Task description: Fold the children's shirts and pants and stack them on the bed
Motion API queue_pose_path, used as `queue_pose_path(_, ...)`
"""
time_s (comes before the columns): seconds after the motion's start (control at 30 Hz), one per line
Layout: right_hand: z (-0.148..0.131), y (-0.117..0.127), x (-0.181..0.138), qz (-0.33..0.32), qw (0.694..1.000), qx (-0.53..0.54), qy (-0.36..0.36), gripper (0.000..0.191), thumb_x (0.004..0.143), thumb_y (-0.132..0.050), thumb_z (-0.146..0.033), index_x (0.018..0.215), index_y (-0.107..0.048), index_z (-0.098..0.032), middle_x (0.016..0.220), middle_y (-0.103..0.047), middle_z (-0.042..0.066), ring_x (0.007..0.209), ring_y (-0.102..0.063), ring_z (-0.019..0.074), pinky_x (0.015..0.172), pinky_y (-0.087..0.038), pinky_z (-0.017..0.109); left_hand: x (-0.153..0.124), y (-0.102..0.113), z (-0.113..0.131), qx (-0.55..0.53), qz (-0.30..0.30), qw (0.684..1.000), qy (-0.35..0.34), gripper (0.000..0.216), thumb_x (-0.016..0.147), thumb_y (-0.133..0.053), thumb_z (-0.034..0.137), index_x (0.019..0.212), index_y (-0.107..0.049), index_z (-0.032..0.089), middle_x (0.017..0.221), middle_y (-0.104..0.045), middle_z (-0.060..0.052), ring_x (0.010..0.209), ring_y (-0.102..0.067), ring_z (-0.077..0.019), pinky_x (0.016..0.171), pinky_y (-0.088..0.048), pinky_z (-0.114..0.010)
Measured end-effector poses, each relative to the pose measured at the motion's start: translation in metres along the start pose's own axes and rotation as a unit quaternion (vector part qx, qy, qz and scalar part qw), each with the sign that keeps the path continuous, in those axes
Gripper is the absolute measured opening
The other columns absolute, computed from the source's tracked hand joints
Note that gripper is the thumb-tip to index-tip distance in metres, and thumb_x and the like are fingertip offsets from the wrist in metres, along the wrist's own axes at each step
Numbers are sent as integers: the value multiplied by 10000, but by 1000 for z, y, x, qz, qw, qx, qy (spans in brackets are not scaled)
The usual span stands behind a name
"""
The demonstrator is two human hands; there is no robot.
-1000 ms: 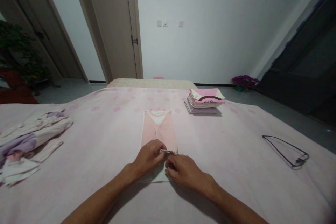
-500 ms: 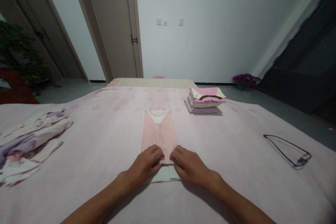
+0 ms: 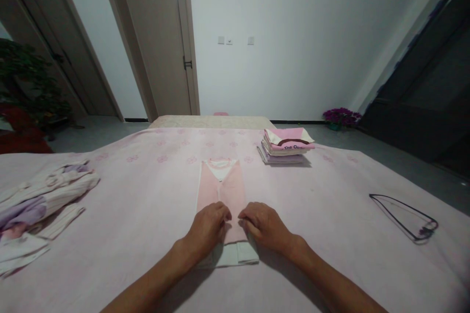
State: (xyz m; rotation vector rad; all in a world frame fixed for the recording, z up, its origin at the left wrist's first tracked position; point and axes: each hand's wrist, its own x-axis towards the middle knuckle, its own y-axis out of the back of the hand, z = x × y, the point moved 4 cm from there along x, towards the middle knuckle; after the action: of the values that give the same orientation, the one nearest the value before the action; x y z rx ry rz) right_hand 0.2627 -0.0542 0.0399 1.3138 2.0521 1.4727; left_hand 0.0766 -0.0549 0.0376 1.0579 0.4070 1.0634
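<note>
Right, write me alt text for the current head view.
A person's left hand and right hand rest on a pink garment laid flat on a pink flowered cloth. A stack of folded clothes stands beyond, to the right; a rumpled clothes pile lies at far left, a black looped frame at far right.

A beige door point(image 3: 157, 34) with a dark handle point(image 3: 187, 63) stands in the pale wall point(image 3: 293, 34), three white wall plates point(image 3: 229, 41) in a row to its right. Purple flowers point(image 3: 341, 116) sit on the grey floor point(image 3: 370, 144) near a dark panel point(image 3: 422, 88); at far left a leafy plant point(image 3: 27, 66) shows above something red-brown point(image 3: 22, 129), and a thin black loop point(image 3: 426, 231) lies on the pink cover point(image 3: 330, 244)
</note>
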Motion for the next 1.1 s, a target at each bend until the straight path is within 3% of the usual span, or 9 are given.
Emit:
queue_pose_path(0.13, 39, 4, 34, 116, 991, 43, -44, 305, 948, -456, -210, 1171, -665, -207, 1154, -695, 81, 1093, -628, 199, 991, -480, 361, 39, -14, 1, 42, 75, 996, -38, 292, 939, -491, 157, 1182, -653, 166, 1244, -683, -116, 1198, -612, -236, 1043, -471, -372)
queue_pose_path(0.23, 71, -5, 66, 129, 990, 6, -54, 442, 973, -404, -269, 1376, -556, -168, 1403, -586, 145, 1315, -527, 242, 1131, -402, 449, 62, -30, -3, 134, 79, 987, -37, 427, 978, -473, 257, 1376, -558, 127, 1475, -529, -175, 1412, -438, -302, 1172, -342, -472)
queue_pose_path(0.33, 95, -18, 95, 98, 992, -37, -72, 535, 983, -355, -294, 1490, -437, -142, 1554, -427, 163, 1451, -379, 261, 1194, -314, 496, 72, -43, -17, 196, 61, 979, 17, 561, 963, -521, 388, 1464, -491, 136, 1568, -404, -193, 1477, -319, -363, 1199, -262, -539)
queue_pose_path(0.43, 106, -32, 116, 23, 992, -80, -94, 595, 1000, -314, -332, 1553, -324, -114, 1625, -275, 163, 1509, -254, 264, 1219, -237, 515, 70, -52, -33, 222, 50, 971, 75, 606, 984, -451, 479, 1511, -445, 178, 1591, -375, -167, 1489, -291, -366, 1203, -218, -569)
queue_pose_path(0.63, 113, -41, 133, -82, 986, -101, -107, 645, 1018, -288, -449, 1576, -289, -127, 1661, -165, 129, 1536, -151, 270, 1225, -143, 523, 61, -56, -42, 242, 44, 962, 117, 635, 1002, -350, 484, 1531, -415, 139, 1615, -325, -153, 1500, -268, -353, 1214, -165, -576)
queue_pose_path(0.9, 135, -28, 147, -101, 982, -96, -129, 613, 996, -371, -410, 1579, -307, -230, 1659, -208, 61, 1532, -158, 302, 1213, -139, 569, 58, -50, -36, 249, 37, 956, 148, 604, 943, -408, 248, 1526, -409, 92, 1612, -315, -187, 1503, -271, -329, 1215, -180, -561)
queue_pose_path(1.1, 154, -21, 153, -74, 984, -80, -139, 585, 935, -480, -270, 1517, -445, -221, 1600, -363, 80, 1482, -323, 241, 1207, -268, 409, 54, -49, -38, 250, 33, 955, 158, 627, 902, -431, 194, 1517, -414, 72, 1604, -326, -203, 1500, -280, -319, 1207, -214, -537)
